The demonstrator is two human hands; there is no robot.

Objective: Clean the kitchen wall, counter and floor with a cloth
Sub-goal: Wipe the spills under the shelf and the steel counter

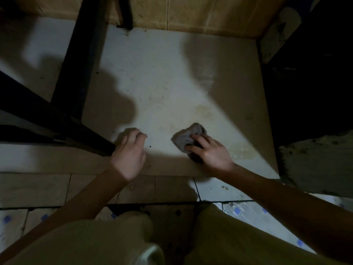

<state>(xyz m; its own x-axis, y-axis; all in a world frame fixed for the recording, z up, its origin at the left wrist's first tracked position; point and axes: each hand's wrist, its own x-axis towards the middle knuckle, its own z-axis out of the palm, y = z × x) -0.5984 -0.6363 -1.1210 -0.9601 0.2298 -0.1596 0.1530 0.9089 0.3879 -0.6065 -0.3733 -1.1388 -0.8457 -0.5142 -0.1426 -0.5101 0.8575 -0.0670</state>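
Dark frame legs stood at far left, w/ a lower bar running diagonally to the left hand. They fenced the work area on that side, prob. why wiping was confined to the open patch in the middle.

Left hand lay palm down on the floor, fingers loosely curled, empty, grip on nothing. It sat just beside the end of the bar. Judged: it was there as a prop, taking body weight while the person crouched, knees low in the frame.

Middle of the floor was pale and lit, w/ specks and faint yellowish stains just beyond the cloth. Those looked like the reason the cloth was worked there.

Cloth, grey and bunched, lay flat on the floor under the right hand. Fingers were spread over its near half and pressed down, a grip by pressure rather than a pinch; the far half stuck out past the fingertips. A bunched wad gives more scrub force than a spread sheet.

Right of the hand, a wet-looking blotchy patch sat near the floor's edge, prob. next. Far right was dark, contents unclear. Tiled wall ran along the top.

Judged: floor stage in hand; wall/bench status couldn't be told.
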